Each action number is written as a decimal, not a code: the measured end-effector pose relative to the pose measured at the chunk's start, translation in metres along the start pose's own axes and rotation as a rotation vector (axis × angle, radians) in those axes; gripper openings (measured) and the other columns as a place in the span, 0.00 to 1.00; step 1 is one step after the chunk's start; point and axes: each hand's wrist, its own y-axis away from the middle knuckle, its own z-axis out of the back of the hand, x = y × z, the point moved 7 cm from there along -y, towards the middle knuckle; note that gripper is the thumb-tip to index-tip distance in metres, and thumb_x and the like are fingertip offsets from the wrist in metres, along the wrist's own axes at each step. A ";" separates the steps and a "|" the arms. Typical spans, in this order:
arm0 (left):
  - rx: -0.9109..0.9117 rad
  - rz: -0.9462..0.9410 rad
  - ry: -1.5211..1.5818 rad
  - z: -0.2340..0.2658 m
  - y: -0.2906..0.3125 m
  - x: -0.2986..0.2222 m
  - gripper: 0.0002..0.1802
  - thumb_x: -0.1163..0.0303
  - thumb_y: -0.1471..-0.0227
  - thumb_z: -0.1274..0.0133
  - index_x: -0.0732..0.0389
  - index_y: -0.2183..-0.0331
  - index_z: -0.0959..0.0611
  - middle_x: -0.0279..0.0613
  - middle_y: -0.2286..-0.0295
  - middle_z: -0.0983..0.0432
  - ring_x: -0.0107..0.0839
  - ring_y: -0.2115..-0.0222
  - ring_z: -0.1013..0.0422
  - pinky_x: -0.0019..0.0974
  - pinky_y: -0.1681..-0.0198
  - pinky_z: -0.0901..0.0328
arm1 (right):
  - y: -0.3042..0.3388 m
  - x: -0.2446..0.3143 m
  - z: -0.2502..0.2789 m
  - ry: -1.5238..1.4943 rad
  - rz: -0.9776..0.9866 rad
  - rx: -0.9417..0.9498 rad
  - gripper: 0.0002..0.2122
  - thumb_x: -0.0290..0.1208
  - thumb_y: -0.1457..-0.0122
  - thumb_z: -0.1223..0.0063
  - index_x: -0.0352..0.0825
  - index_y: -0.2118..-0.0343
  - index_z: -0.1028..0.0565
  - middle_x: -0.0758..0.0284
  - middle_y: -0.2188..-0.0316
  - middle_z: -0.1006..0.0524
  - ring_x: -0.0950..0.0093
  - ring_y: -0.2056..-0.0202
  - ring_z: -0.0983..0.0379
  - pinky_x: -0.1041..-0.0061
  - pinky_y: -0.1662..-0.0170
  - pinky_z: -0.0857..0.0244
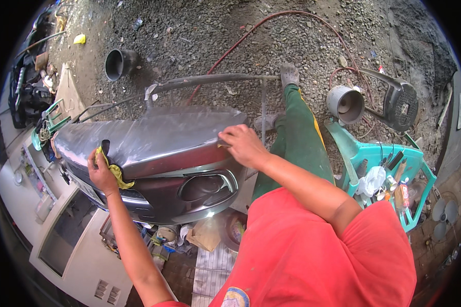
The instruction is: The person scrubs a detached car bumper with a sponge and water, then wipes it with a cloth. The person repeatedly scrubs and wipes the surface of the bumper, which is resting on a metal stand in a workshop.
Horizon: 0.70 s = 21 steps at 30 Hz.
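Observation:
A grey car bumper (pixel 179 138) with a glossy, partly dulled surface and a fog-lamp opening lies across a metal stand (pixel 205 80). Toward the bumper's left part, my left hand (pixel 102 176) is closed around a yellow cloth (pixel 119 175), which hangs over the edge. A small dark piece (pixel 105 146) sticks up beside those fingers. My right hand (pixel 243 146) presses on the bumper's right end with bent fingers. Under its fingertips shows a sliver of something brownish, mostly hidden, so I cannot tell its kind.
A teal plastic chair (pixel 346 146) on my right holds tools, bottles and a plastic bag. Near it are a grey bucket (pixel 345 105) and a dark stool (pixel 405 106). A red hose (pixel 271 17) curves over the gravel. Another dark bucket (pixel 119 64) lies at far left.

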 end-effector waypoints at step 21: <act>0.027 0.028 0.010 0.000 -0.001 0.004 0.13 0.68 0.38 0.48 0.65 0.57 0.18 0.39 0.62 0.21 0.27 0.62 0.29 0.31 0.53 0.36 | 0.003 0.012 -0.003 0.028 0.038 0.012 0.21 0.28 0.48 0.40 0.38 0.48 0.24 0.67 0.50 0.27 0.64 0.47 0.34 0.62 0.47 0.40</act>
